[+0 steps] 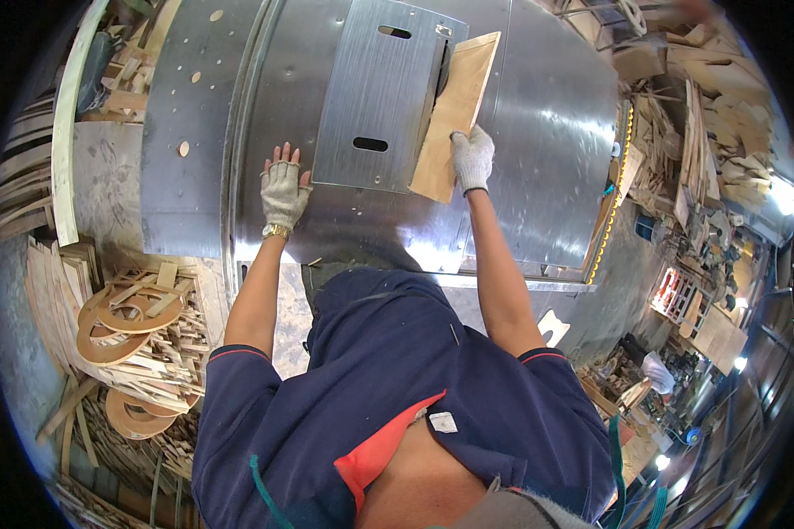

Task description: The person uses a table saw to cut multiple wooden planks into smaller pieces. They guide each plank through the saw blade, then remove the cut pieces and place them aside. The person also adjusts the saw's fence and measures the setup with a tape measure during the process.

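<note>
My right hand, in a whitish knit glove, is closed on the right edge of a pale wooden board. The board lies aslant on a metal saw table, its far end leaning to the right. Just left of the board a dark blade shows in part in a slot of the brushed insert plate. My left hand, in a fingerless glove, rests on the table with its fingers spread, left of the plate and holding nothing. A watch is on that wrist.
On the left, a perforated metal panel runs beside a rail. Ring-shaped wooden pieces lie on stacked offcuts. A yellow chain-like strip edges the table's right side. Wood scraps are heaped beyond it, and another person is far right.
</note>
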Demonstrator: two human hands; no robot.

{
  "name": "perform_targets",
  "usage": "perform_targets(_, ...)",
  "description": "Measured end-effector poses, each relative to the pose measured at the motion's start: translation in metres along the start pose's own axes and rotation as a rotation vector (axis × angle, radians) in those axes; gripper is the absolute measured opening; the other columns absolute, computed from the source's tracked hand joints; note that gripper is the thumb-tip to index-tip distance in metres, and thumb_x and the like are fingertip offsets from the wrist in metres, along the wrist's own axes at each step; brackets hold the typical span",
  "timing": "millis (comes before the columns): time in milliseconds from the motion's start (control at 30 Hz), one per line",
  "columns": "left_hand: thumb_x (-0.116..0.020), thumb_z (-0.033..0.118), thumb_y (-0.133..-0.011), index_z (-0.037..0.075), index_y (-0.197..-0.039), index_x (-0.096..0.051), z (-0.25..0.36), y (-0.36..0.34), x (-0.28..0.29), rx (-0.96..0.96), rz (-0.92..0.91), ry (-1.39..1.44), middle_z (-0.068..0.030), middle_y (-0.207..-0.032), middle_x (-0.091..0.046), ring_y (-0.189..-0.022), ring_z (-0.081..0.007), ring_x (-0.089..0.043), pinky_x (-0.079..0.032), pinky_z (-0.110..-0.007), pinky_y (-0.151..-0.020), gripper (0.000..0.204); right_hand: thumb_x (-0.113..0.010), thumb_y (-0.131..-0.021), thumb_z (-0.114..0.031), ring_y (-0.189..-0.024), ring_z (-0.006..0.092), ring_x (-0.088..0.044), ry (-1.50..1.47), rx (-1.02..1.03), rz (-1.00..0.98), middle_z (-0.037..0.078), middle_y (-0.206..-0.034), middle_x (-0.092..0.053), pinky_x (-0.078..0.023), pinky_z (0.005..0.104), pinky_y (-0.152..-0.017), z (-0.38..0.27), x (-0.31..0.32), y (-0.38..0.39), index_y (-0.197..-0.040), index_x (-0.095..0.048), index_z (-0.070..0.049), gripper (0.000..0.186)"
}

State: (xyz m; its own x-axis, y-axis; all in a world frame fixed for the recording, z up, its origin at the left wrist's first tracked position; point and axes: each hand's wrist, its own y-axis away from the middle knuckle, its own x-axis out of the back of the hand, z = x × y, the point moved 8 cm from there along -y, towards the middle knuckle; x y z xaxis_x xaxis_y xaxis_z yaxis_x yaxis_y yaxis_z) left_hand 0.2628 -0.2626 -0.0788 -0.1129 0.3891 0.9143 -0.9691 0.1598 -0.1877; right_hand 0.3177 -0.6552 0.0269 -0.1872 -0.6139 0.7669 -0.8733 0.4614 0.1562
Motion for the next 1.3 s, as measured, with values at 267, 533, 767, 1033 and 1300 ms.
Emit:
perform_targets(267,-0.066,0.029,-0.097,0.007,-0.144,-0.058,0.002,-0.001,0.006,-0.012,0.005,0.000,-0.0122,-0.158,-0.048,-0.149,-0.0276,-0.042,-0.030,-0.045,-0.124,0.053,-0.070,-0.083,-0.026,-0.083,0.0455,-0.067,-0.010,0.004,0.035,0.028,-0.086,-0.069,-0.051,0.0507,-0.076,-0.004,-0.006,-0.067,-0.088,-0.070,0.003,0.029)
perform_targets(533,-0.066,0.025,-0.096,0.006,-0.145,-0.057,0.005,-0.002,0.011,-0.002,-0.016,0.016,-0.0125,-0.158,-0.049,-0.148,-0.0287,-0.043,-0.030,-0.045,-0.124,0.053,-0.072,-0.082,-0.030,-0.088,0.0454,-0.069,0.009,0.040,0.044,0.029,-0.089,-0.071,-0.053,0.0516,-0.079,-0.010,-0.010,-0.132,-0.092,-0.073,0.002,0.033)
perform_targets(767,-0.066,0.025,-0.095,0.008,-0.149,-0.052,0.003,-0.002,0.006,-0.003,-0.068,0.004,-0.0122,-0.162,-0.043,-0.151,-0.0299,-0.038,-0.026,-0.047,-0.125,0.058,-0.070,-0.083,-0.031,-0.086,0.0445,-0.070,0.032,0.086,0.046,0.028,-0.089,-0.071,-0.053,0.0511,-0.078,-0.028,-0.013,-0.190,-0.092,-0.075,0.002,0.035)
perform_targets(1033,-0.066,0.023,-0.094,0.008,-0.148,-0.054,0.003,-0.002,0.008,0.005,-0.099,-0.006,-0.0129,-0.161,-0.044,-0.151,-0.0307,-0.038,-0.028,-0.048,-0.124,0.057,-0.072,-0.086,-0.030,-0.086,0.0395,-0.073,0.123,0.044,0.146,0.024,-0.088,-0.074,-0.055,0.0466,-0.077,-0.036,0.016,-0.250,-0.092,-0.074,0.003,0.033)
perform_targets(1300,-0.063,0.024,-0.096,0.005,-0.146,-0.055,0.008,-0.004,0.015,-0.011,-0.042,0.044,-0.0158,-0.158,-0.047,-0.150,-0.0326,-0.040,-0.028,-0.050,-0.124,0.054,-0.068,-0.097,-0.022,-0.090,0.0202,-0.070,-1.241,-0.228,0.086,0.008,-0.100,-0.072,-0.056,0.0348,-0.080,0.066,0.143,-0.092,-0.114,-0.070,0.003,0.029)
